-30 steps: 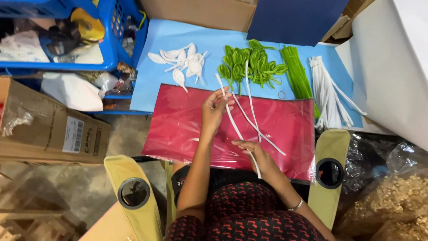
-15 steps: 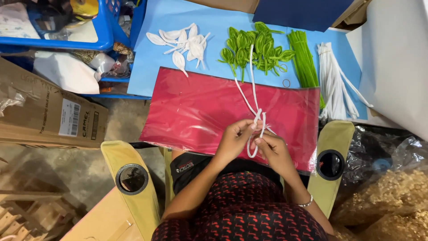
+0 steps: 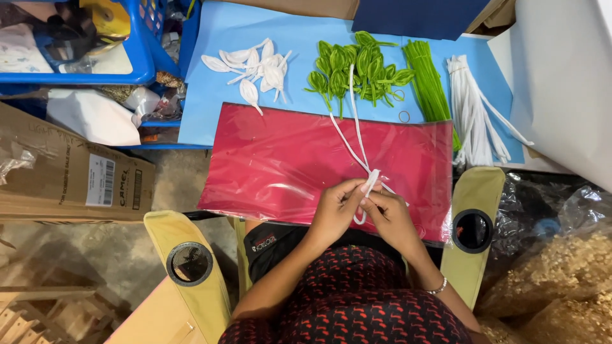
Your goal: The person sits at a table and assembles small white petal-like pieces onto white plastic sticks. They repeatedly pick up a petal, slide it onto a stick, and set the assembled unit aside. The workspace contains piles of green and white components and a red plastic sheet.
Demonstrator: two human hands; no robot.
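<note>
1. Two hands meet low over the red sheet (image 3: 280, 165); going left to right, I first see a blue crate (image 3: 137, 60) and a cardboard box (image 3: 64, 178) at the far left.
2. White petal shapes (image 3: 255, 67) lie on the blue sheet (image 3: 210, 108).
3. My left hand (image 3: 335, 213) pinches the looped end of the white pipe cleaners (image 3: 360, 150), fingers closed on them.
4. My right hand (image 3: 392, 220) grips the same loop, touching the left.
5. Their loose ends reach up to the green leaf shapes (image 3: 357, 70).
6. Green stems (image 3: 427, 86) and a white bundle (image 3: 472, 114) lie further right.
</note>
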